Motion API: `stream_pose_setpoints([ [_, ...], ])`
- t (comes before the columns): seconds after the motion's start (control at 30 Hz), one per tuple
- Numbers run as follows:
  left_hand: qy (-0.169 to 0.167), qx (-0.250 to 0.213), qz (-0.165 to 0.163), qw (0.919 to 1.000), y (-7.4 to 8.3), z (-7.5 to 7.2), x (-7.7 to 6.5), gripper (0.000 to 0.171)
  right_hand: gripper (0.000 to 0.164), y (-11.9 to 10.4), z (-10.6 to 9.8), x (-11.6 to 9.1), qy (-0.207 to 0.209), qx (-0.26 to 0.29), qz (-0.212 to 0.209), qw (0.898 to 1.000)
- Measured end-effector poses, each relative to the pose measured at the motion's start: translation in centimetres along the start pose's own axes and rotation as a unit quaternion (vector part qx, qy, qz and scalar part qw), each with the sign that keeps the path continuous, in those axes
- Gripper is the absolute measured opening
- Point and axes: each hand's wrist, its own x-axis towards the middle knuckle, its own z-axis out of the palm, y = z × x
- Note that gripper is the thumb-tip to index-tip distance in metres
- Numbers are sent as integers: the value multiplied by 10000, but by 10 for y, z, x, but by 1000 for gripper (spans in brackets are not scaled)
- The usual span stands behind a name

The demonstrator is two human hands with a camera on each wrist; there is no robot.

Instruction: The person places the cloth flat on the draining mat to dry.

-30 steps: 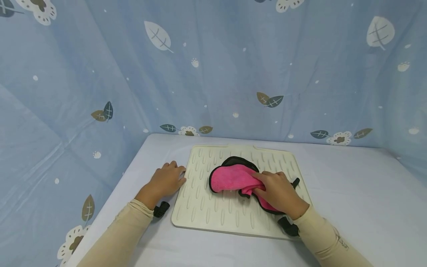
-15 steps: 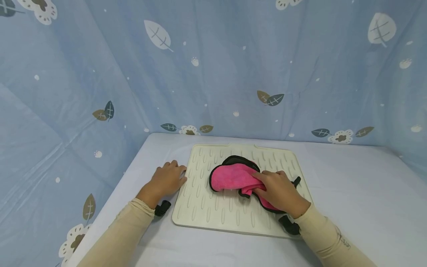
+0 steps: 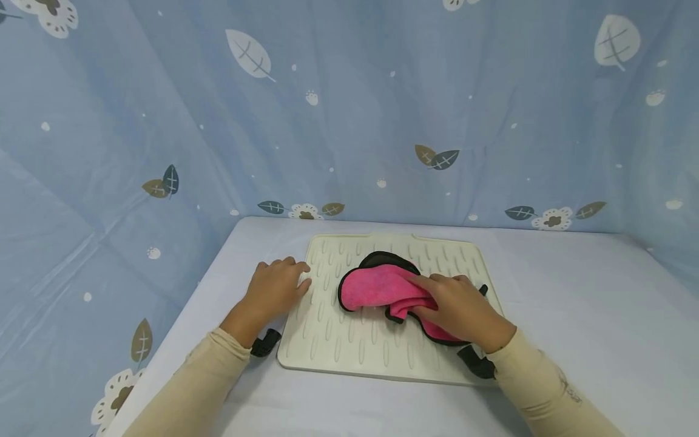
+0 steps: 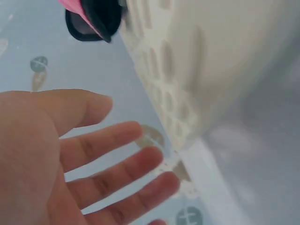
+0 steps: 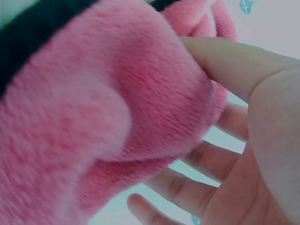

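Observation:
A pink plush cloth with black edging (image 3: 377, 287) lies bunched on a cream ridged mat (image 3: 333, 340). My right hand (image 3: 455, 308) pinches a fold of it between thumb and fingers; the right wrist view shows the plush pile (image 5: 154, 89) folded over the fingers. A dark black-edged part (image 3: 384, 260) sticks out behind the pink face. By the mat's left edge is my left hand (image 3: 275, 292), with fingers spread and relaxed and nothing in it. In the left wrist view its fingers (image 4: 126, 171) are apart, with the mat (image 4: 154, 79) beyond them.
The mat lies on a white-covered table (image 3: 568, 303). A blue curtain (image 3: 349, 121) with leaf prints hangs behind and along the left side. Black wrist mounts (image 3: 266, 343) sit under both forearms.
My left hand has shifted slightly right, its fingertips now overlapping the mat's edge. The right hand keeps its pinch on the cloth, which has hardly moved.

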Motion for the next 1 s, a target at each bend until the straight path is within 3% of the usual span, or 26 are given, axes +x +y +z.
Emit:
stream_pose_setpoints([
  [0.23, 770, -118, 489, 9958, 18, -7, -2, 18, 58, -1, -5, -2, 204, 55, -93, 9997],
  [0.4, 1094, -248, 890, 9897, 28, -11, -5, 14, 56, -2, -6, -2, 302, 16, -114, 9995],
  [0.53, 1128, -311, 1144, 9865, 35, -14, -8, 15, 51, -3, -10, -2, 540, 23, -236, 9983],
  [0.73, 959, -284, 1360, 9857, 45, -15, -12, 14, 27, -10, -18, -6, 985, 130, -594, 9933],
  [1.0, 945, -250, 1619, 9820, 52, -14, -16, 12, 23, -20, -19, -19, 361, 284, -612, 9971],
])
